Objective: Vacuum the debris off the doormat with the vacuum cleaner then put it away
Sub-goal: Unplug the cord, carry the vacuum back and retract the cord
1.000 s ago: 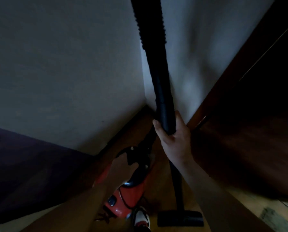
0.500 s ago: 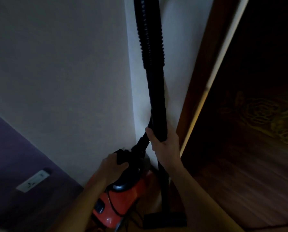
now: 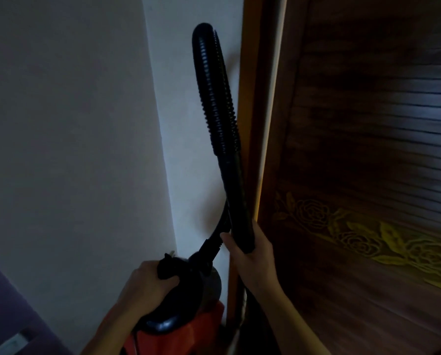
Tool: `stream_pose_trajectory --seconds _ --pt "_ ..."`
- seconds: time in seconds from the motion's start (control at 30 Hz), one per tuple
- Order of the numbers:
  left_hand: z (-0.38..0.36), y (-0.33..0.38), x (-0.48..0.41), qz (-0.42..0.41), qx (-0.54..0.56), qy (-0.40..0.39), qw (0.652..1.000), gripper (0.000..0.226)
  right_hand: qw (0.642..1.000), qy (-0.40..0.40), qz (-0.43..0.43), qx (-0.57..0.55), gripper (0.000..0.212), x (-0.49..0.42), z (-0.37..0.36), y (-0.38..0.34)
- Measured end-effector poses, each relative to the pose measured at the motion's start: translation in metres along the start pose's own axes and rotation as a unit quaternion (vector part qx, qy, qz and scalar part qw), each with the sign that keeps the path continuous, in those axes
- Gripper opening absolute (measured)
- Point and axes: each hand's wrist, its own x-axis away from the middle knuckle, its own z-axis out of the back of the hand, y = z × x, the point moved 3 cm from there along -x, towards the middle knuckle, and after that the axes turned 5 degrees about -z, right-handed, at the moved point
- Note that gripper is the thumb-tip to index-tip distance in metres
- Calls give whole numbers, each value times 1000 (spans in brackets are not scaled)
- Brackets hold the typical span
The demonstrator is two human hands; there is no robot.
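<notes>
left hand (image 3: 147, 285) grips vacuum cleaner (image 3: 186, 301), right hand (image 3: 255, 254) hose (image 3: 215, 98) beside door frame (image 3: 268, 98).

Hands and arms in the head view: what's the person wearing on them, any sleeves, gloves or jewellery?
The left hand and right hand are ungloved; the left forearm and right forearm are sleeveless to the frame's edge. No watch, ring or bracelet shows, though the light is dim.

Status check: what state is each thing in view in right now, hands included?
left hand, grips the handle on the vacuum body.
right hand, grips the black tube.
hose, looped upward beside the door frame.
vacuum body, in the wall corner, base out of view.
wooden door, open or shut cannot be told.
</notes>
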Motion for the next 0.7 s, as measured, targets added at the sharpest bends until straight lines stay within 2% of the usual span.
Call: stream_pose_trajectory --seconds 0.13,0.23,0.3,0.4,0.47,0.53,0.63,0.7 --pt "-8 16 5 -3 60 1 998 27 999 -15 34 1 14 3 23 -11" --pt "-12 26 5 -8 110 -5 994 27 998 5 53 20 19 8 35 -20" --pt "-17 36 4 -18 123 -27 992 29 997 12 68 32 21 13 41 -25" --pt "-23 47 1 -48 139 -67 987 44 996 38 71 44 21 21 49 -30" --pt "-28 51 -8 -66 141 -95 983 39 995 65 59 54 15 26 55 -29" --pt "-34 56 -13 -88 148 -125 977 20 991 97 52 76 9 34 60 -26" --pt "-32 51 -31 -104 174 -157 967 32 986 132 26 94 46 45 50 -24" --pt "-36 47 -42 -109 179 -200 957 23 975 185 12 121 52 55 45 -27"
